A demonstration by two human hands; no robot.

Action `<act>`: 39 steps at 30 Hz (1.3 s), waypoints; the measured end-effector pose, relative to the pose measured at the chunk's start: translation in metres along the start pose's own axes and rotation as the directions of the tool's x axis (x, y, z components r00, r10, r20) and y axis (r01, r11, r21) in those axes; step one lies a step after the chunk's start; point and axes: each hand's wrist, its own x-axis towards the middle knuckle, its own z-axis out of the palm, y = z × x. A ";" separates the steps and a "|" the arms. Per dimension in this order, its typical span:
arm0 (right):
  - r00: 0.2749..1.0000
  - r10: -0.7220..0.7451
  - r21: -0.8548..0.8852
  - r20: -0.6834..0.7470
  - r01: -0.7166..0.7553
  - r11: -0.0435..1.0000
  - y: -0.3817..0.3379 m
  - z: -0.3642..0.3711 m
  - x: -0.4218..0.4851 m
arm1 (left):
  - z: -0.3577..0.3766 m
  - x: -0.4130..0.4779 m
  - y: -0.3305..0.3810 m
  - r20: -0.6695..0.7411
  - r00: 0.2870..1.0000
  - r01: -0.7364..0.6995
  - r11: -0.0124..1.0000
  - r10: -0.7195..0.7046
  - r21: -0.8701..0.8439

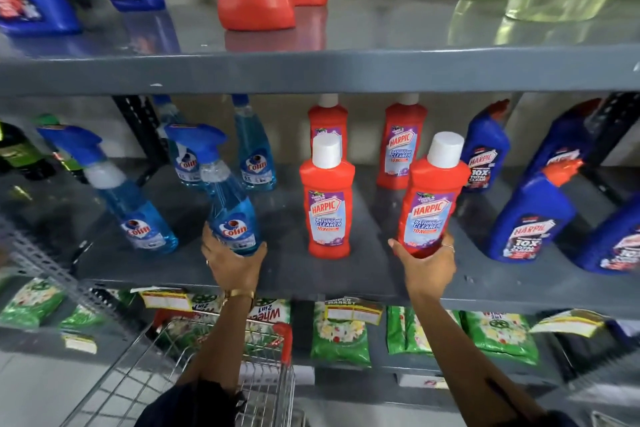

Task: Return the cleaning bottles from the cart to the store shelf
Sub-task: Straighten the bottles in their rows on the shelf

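L hand (232, 263) grips blue spray bottle (231, 215), R hand (429, 267) red bottle (429, 204)

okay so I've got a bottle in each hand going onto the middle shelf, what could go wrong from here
1. The Colin spray bottle in your left hand is tilted and held only at its base, so it may topple when released.
2. The red Harpic bottle in your right hand leans toward the blue Harpic bottle behind it and could knock it.
3. Both bottles sit near the middle shelf front edge, where a slip could drop them toward the cart.
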 end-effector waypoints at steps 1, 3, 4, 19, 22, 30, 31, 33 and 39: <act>1.000 0.004 0.003 0.003 -0.004 1.000 0.000 0.001 0.000 | -0.001 0.001 0.000 -0.012 1.000 -0.002 1.000 0.002 0.000; 1.000 0.009 0.005 0.010 -0.009 1.000 -0.004 0.005 0.000 | -0.004 0.000 -0.001 -0.029 1.000 -0.008 1.000 0.009 0.008; 1.000 0.011 -0.004 0.021 -0.011 1.000 -0.005 0.006 -0.002 | -0.007 0.001 -0.001 -0.035 0.999 -0.008 1.000 0.008 0.002; 0.984 0.058 0.433 -0.167 0.020 0.901 0.029 -0.066 0.017 | -0.002 -0.092 0.030 0.222 0.963 -0.147 0.988 0.151 -0.036; 0.943 -0.077 0.079 -0.325 0.108 0.991 0.033 -0.092 0.053 | 0.024 -0.108 0.046 0.325 0.935 -0.112 0.989 0.138 -0.096; 0.992 -0.115 -0.080 -0.053 0.111 0.991 0.044 -0.095 0.105 | 0.070 -0.094 0.061 0.339 0.940 0.078 0.994 -0.046 -0.080; 0.991 -0.118 -0.073 -0.066 0.114 0.991 0.046 -0.094 0.105 | 0.070 -0.094 0.060 0.328 0.943 0.077 0.995 -0.049 -0.071; 0.988 -0.134 -0.069 -0.071 0.129 0.989 0.047 -0.095 0.104 | 0.072 -0.096 0.059 0.302 0.952 0.076 0.996 -0.059 -0.048; 0.984 -0.175 -0.078 -0.042 0.172 0.982 0.052 -0.098 0.103 | 0.075 -0.101 0.057 0.239 0.971 0.016 1.000 -0.017 0.005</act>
